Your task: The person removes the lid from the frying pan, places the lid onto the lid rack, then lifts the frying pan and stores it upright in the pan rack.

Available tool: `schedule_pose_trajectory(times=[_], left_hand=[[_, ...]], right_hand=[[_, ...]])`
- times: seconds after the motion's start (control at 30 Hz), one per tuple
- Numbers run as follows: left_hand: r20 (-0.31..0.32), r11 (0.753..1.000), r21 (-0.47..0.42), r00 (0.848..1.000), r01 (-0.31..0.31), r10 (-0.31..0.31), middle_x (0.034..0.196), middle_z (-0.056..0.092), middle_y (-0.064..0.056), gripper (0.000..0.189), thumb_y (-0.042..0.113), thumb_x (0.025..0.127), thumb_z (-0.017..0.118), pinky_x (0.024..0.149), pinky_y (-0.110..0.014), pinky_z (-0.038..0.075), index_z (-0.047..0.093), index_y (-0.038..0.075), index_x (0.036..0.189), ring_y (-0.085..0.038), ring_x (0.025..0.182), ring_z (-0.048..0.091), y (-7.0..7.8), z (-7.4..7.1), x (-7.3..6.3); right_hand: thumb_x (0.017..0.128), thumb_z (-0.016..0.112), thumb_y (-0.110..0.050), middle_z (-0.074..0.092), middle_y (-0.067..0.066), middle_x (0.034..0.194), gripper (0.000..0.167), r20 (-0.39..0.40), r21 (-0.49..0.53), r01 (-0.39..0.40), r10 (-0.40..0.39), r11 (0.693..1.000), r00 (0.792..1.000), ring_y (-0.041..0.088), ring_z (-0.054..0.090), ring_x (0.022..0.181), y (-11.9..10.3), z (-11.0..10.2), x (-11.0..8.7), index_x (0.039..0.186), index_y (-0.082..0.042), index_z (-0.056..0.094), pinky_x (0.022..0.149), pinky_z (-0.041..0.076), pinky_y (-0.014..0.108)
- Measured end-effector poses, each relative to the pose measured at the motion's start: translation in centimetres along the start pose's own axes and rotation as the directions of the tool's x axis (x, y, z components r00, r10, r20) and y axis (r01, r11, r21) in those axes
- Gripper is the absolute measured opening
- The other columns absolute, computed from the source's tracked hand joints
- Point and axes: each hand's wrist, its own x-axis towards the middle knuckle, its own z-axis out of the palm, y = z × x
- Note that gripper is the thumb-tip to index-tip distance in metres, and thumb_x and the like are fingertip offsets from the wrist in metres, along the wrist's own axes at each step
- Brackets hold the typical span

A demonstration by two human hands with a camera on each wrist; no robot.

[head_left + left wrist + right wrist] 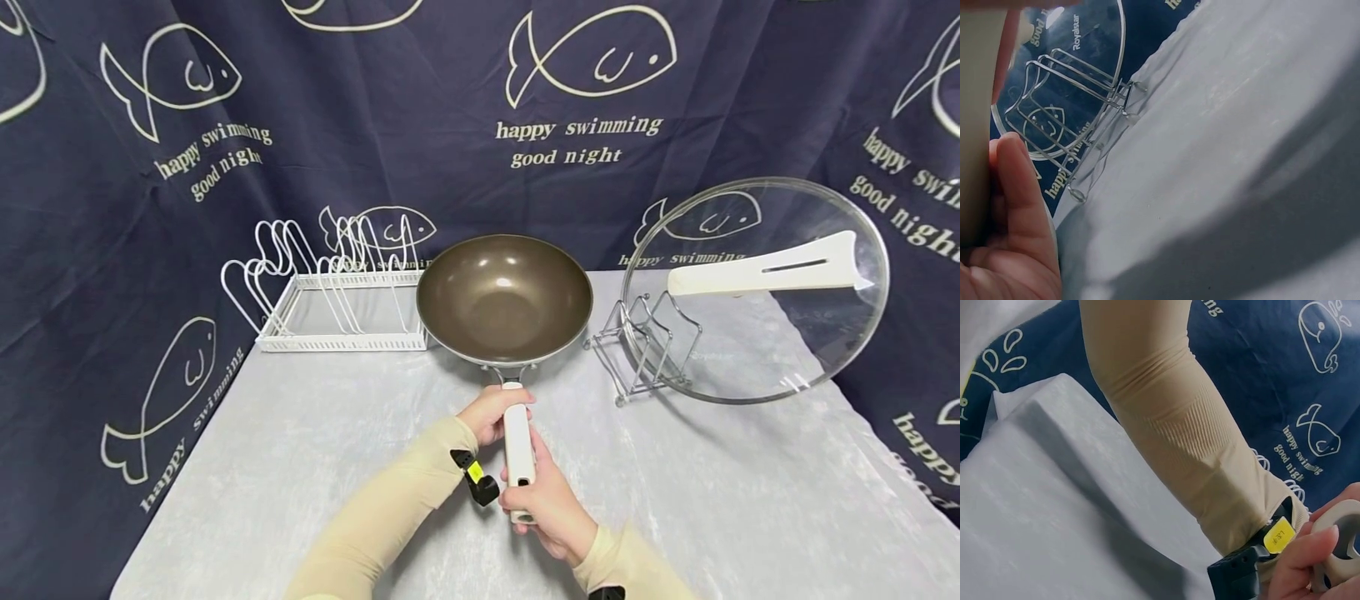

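Note:
A wok [502, 300] with a brown inside and a pale rim stands at the middle, its bowl away from me and its handle [519, 446] towards me. My left hand [489, 414] grips the off-white handle near the bowl. Lower down, my right hand [552, 504] holds the handle's end, with the thumb across it. In the right wrist view the handle's looped end [1335, 569] shows inside that hand. The left wrist view has fingers [1022, 194] beside the handle. Whether the wok's base touches the table cannot be made out.
A white wire rack [341, 342] with several loops stands left of the wok. To the right, a small metal rack [637, 387] carries a large glass lid [757, 396] with a white handle, standing upright. The grey cloth-covered table [300, 433] meets a dark blue fish-print curtain [450, 100].

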Motion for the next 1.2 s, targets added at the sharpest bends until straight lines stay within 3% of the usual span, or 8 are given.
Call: schedule_pose_trajectory(times=[0.1,0.2,0.57,0.77,1.03,1.2], left_hand=[[0.002,1.0,-0.012,1.0,-0.009,0.01,0.059,0.053,-0.001,0.008,0.003,0.077,0.058,0.05,-0.017,0.049,0.052,0.007,0.078,-0.007,0.052,0.054,-0.02,-0.05,-0.02],[0.011,1.0,-0.015,1.0,-0.006,0.006,0.06,0.053,-0.001,0.008,0.003,0.076,0.058,0.052,-0.019,0.05,0.051,0.007,0.079,-0.007,0.053,0.053,0.0,-0.08,-0.15],[0.026,1.0,0.019,1.0,0.005,-0.006,0.059,0.054,-0.001,0.007,0.004,0.077,0.058,0.049,-0.016,0.048,0.051,0.007,0.077,-0.006,0.052,0.054,0.32,0.09,-0.27],[0.021,1.0,-0.015,1.0,-0.003,0.003,0.057,0.052,0.0,0.009,0.003,0.079,0.057,0.048,-0.016,0.047,0.051,0.008,0.074,-0.006,0.05,0.053,-0.04,0.28,-0.23],[-0.022,0.997,-0.071,0.999,0.021,-0.023,0.058,0.051,0.0,0.01,0.005,0.077,0.059,0.051,-0.019,0.049,0.05,0.01,0.076,-0.007,0.052,0.052,-0.4,0.59,-0.04],[-0.025,0.999,-0.051,1.0,0.01,-0.011,0.059,0.052,-0.001,0.009,0.003,0.077,0.057,0.05,-0.018,0.048,0.05,0.009,0.076,-0.007,0.052,0.051,-0.41,0.54,-0.06]], right_hand=[[0.065,0.053,0.009,0.051,0.007,0.083,0.074,0.014,0.024,-0.035,0.034,0.999,0.999,0.007,0.049,0.053,0.23,-0.02,-0.08,0.133,0.007,0.025,0.038,0.039,0.015],[0.069,0.054,0.006,0.056,0.006,0.079,0.051,0.028,0.035,-0.074,0.073,0.997,0.997,0.006,0.051,0.052,0.43,-0.07,-0.17,0.114,0.007,0.032,0.039,0.041,0.014],[0.069,0.053,0.005,0.057,0.007,0.08,0.059,0.065,0.01,-0.08,0.079,0.997,0.995,0.007,0.053,0.055,0.33,-0.6,-0.16,0.121,0.009,0.025,0.041,0.043,0.015],[0.069,0.051,0.006,0.059,0.007,0.081,0.061,0.075,0.027,-0.073,0.071,0.997,0.995,0.008,0.055,0.056,0.52,-0.84,-0.16,0.123,0.007,0.023,0.045,0.047,0.017],[0.069,0.05,0.007,0.052,0.004,0.073,0.055,0.072,0.027,-0.057,0.055,0.998,0.996,0.007,0.051,0.05,0.3,-0.95,-0.02,0.117,0.006,0.024,0.04,0.043,0.016],[0.067,0.049,0.008,0.05,0.004,0.072,0.055,0.061,-0.005,-0.054,0.055,0.999,0.997,0.007,0.05,0.049,0.14,-0.68,0.1,0.116,0.005,0.023,0.039,0.039,0.016]])
